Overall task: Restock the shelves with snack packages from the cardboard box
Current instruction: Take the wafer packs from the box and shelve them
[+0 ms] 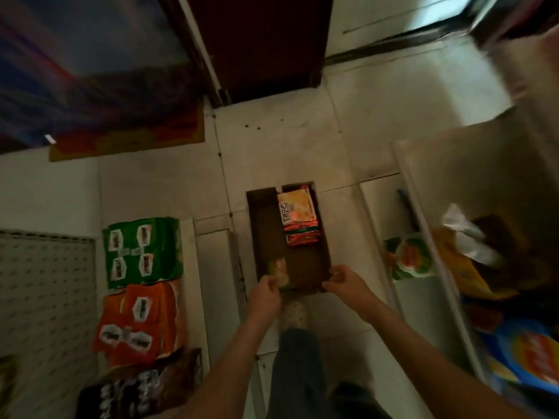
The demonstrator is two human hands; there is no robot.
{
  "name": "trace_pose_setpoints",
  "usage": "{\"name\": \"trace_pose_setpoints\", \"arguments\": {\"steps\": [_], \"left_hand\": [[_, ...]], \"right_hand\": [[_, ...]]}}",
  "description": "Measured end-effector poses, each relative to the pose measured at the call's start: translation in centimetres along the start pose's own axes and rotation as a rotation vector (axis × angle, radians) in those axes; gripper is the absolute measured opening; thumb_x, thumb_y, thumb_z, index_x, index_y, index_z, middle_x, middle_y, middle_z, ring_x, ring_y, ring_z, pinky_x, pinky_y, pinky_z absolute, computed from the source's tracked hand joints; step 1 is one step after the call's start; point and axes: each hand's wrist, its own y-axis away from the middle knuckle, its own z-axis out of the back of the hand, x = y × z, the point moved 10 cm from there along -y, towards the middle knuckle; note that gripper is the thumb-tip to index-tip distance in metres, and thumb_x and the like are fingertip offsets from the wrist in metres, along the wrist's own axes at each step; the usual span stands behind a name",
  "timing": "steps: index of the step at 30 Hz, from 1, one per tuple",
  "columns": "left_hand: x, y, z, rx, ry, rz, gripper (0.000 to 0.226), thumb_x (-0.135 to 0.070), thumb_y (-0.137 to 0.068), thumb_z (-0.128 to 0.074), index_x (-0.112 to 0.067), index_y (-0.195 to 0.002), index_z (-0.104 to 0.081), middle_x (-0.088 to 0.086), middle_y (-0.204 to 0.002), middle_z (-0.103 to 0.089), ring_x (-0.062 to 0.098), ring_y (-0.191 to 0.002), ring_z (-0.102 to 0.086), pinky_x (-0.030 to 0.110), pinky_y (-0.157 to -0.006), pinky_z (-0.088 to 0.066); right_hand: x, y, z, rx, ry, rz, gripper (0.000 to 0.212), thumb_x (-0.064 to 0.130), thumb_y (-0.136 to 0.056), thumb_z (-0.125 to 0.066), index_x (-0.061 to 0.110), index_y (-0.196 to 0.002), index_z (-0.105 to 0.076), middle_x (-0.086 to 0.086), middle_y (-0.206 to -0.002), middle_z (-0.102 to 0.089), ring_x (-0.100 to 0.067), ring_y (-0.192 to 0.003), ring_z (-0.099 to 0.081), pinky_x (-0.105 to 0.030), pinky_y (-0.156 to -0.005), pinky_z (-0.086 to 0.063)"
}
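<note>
An open brown cardboard box (305, 261) is seen on the pale tiled floor (378, 116), just past six o'clock from the centre of the view and directly ahead of the person's shoe (295, 311). Inside it, at its twelve o'clock end, a small stack of orange and red snack packages (298, 216) is lodged against the right wall; the rest of the interior is shown bare and dark. A green and yellow snack package (279, 272) is pinched between the fingers of the left hand (266, 294) at the box's seven o'clock corner. The right hand (344, 281) is closed on the box's near rim at the five o'clock corner, fingers curled over the edge. Both forearms are stretched forward and down from six o'clock. At nine o'clock, green packs (142, 252) and orange packs (139, 322) are laid on a low shelf (190, 282); at three o'clock, blurred bags (411, 257) are stacked on another shelf (423, 225).
</note>
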Motion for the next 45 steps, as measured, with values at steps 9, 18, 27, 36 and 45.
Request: {"name": "trace_pose_setpoints", "arguments": {"steps": [9, 18, 27, 36, 45], "left_hand": [[8.9, -23.8, -10.3, -0.061, 0.195, 0.213, 0.037, -0.015, -0.099, -0.038, -0.012, -0.135, -0.043, 0.013, -0.130, -0.052, 0.028, -0.115, -0.052, 0.025, -0.080, -0.037], [20.5, -35.5, -16.0, -0.139, 0.249, 0.389, 0.045, -0.024, -0.098, -0.044, -0.017, -0.142, -0.038, 0.013, -0.144, -0.040, 0.029, -0.129, -0.043, 0.035, -0.105, -0.035], [17.4, -33.6, -15.7, -0.116, 0.260, 0.263, 0.038, -0.031, -0.098, -0.042, -0.017, -0.134, -0.047, 0.009, -0.132, -0.053, 0.025, -0.118, -0.053, 0.028, -0.093, -0.040], [0.6, -16.8, -5.7, -0.115, 0.009, -0.034, 0.056, -0.037, -0.086, -0.054, -0.022, -0.138, -0.038, 0.008, -0.142, -0.040, 0.024, -0.126, -0.046, 0.044, -0.104, -0.042], [-20.7, 7.2, -0.5, 0.395, -0.566, -0.615, 0.016, -0.021, -0.085, -0.062, -0.021, -0.099, -0.055, 0.003, -0.106, -0.062, 0.024, -0.103, -0.057, 0.033, -0.083, -0.045]], "right_hand": [[-9.7, -26.8, -13.5, 0.156, -0.266, -0.182, 0.037, 0.011, -0.082, -0.069, 0.016, -0.113, -0.049, -0.001, -0.106, -0.058, -0.016, -0.091, -0.058, -0.022, -0.065, -0.050], [-16.3, -42.8, -24.7, 0.210, -0.219, -0.221, 0.050, 0.010, -0.081, -0.069, 0.003, -0.128, -0.053, -0.012, -0.122, -0.059, -0.026, -0.111, -0.058, -0.032, -0.079, -0.052], [-12.7, -39.7, -23.4, 0.158, -0.202, -0.052, 0.033, 0.016, -0.086, -0.066, 0.002, -0.116, -0.059, -0.016, -0.121, -0.061, -0.025, -0.106, -0.060, -0.030, -0.085, -0.046], [-0.5, -17.9, -8.0, 0.027, 0.083, 0.167, 0.027, 0.027, -0.087, -0.064, 0.014, -0.107, -0.053, -0.003, -0.103, -0.064, -0.017, -0.092, -0.060, -0.020, -0.068, -0.043], [10.1, 8.9, 8.4, -0.120, 0.264, 0.297, 0.029, 0.038, -0.084, -0.066, 0.020, -0.106, -0.058, 0.000, -0.096, -0.065, -0.015, -0.088, -0.062, -0.030, -0.076, -0.050]]}}
